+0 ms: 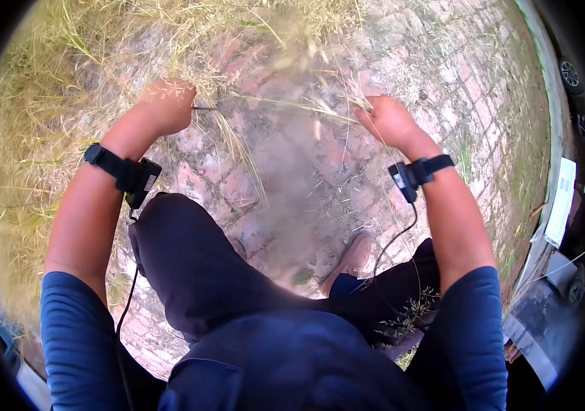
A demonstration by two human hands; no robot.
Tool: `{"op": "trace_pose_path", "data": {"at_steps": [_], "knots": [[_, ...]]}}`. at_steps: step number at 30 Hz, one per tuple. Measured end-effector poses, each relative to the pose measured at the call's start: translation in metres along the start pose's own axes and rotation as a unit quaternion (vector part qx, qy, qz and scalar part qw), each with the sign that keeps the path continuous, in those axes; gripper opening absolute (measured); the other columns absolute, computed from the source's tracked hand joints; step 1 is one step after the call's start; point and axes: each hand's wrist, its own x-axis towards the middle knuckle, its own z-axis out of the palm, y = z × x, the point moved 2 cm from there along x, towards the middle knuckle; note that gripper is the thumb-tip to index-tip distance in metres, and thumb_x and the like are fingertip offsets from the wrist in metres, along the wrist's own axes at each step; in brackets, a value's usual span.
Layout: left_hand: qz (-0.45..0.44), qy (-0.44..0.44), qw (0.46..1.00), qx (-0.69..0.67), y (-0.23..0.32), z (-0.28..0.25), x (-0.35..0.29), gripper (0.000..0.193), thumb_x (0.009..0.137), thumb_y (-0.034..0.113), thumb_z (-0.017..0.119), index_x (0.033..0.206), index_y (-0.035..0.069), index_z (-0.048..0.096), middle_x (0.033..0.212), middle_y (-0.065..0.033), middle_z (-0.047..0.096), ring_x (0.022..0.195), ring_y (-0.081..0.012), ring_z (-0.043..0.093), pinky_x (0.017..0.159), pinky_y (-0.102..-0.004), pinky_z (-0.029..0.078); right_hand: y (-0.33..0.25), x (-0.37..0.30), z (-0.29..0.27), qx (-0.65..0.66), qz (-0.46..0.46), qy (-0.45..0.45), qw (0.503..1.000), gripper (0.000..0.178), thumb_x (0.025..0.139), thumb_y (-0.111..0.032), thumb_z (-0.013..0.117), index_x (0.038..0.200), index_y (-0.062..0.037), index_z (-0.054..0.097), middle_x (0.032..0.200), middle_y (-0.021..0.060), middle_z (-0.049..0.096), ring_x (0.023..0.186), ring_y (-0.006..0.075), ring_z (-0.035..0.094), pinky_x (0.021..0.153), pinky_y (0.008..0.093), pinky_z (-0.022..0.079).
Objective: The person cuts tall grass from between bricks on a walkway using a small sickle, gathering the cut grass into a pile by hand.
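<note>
From where I stand, the person is bent low over weedy brick paving (200, 179), both arms stretched forward. The left hand (167, 106) is curled into a fist, back of the hand upward, with a thin dark rod (206, 108) poking out of it toward the right hand; the rest of that rod is hidden, so I cannot tell what it belongs to. The right hand (387, 120), well apart from the left, is closed on a small bunch of dry grass stalks (333, 113). These stalks lie in the space between the two hands, their thin ends running out toward the left one, though I cannot tell whether any reach it. Just beside the rod, a looser tuft of straw (237, 147) slants down toward the knees. Each wrist wears a black strap, the left strap (112, 166) and the right strap (436, 164) both bearing a small dark box with a cable. Thick yellowed grass (22, 137) covers the ground on the person's left. Below the hands come dark trousers (224, 281), a brownish shoe (352, 259) and blue sleeves (77, 329). Over by the right rim, beyond a pale kerb (547, 89), I see a car wheel (570, 73) and a white panel (562, 198).
</note>
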Motion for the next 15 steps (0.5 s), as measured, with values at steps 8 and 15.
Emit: {"op": "trace_pose_path", "data": {"at_steps": [8, 15], "knots": [[0.051, -0.002, 0.999, 0.016, -0.006, -0.004, 0.002, 0.024, 0.080, 0.007, 0.053, 0.097, 0.002, 0.068, 0.101, -0.0168, 0.068, 0.097, -0.0333, 0.066, 0.081, -0.0415, 0.054, 0.041, -0.090, -0.102, -0.212, 0.080, 0.012, 0.974, 0.027, 0.087, -0.030, 0.059, 0.087, -0.0038, 0.064, 0.079, 0.0203, 0.065, 0.075, 0.0394, 0.062, 0.070, 0.0479, 0.050], [0.032, 0.014, 0.999, -0.012, -0.034, 0.015, 0.005, 0.020, 0.077, 0.004, 0.055, 0.089, 0.001, 0.070, 0.096, -0.0190, 0.069, 0.092, -0.0347, 0.066, 0.080, -0.0415, 0.054, 0.138, -0.303, -0.235, -0.381, 0.340, 0.077, 0.856, 0.034, 0.092, -0.035, 0.054, 0.094, -0.0024, 0.060, 0.085, 0.0254, 0.063, 0.082, 0.0446, 0.061, 0.071, 0.0529, 0.047]]}}
